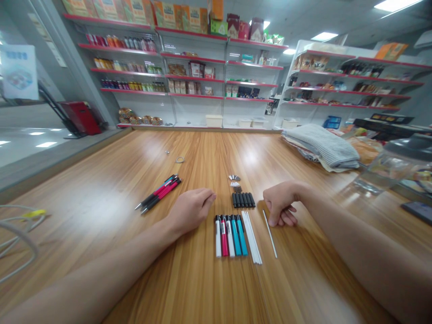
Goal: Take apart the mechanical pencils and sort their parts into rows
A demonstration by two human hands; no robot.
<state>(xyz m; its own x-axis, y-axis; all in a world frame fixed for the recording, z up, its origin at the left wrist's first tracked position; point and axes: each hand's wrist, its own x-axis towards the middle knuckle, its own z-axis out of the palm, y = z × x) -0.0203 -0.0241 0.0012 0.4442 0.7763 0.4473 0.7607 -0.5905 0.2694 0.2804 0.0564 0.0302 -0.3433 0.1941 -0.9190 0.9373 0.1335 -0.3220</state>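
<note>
My left hand point(192, 208) rests on the table in a loose fist, with nothing showing in it. My right hand point(281, 204) is closed too, its fingers curled under and nothing visible in them. Beside its thumb lies a single white pen refill point(270, 234); whether they touch I cannot tell. Between my hands are a row of pen barrels point(231, 236) in white, pink and blue, a bundle of white refills point(252, 238), and a row of black rubber grips point(243, 200). Above the grips are small springs point(238, 189), white pieces point(235, 184) and metal tips point(233, 177).
Several whole pens point(160, 193) lie in a pile beyond my left forearm. Farther off is a grey ring point(180, 159). At right are folded cloths point(324, 146), a clear jug point(381, 166) and a phone point(418, 211). A white cable point(23, 238) lies at left; stocked shelves point(192, 81) stand behind.
</note>
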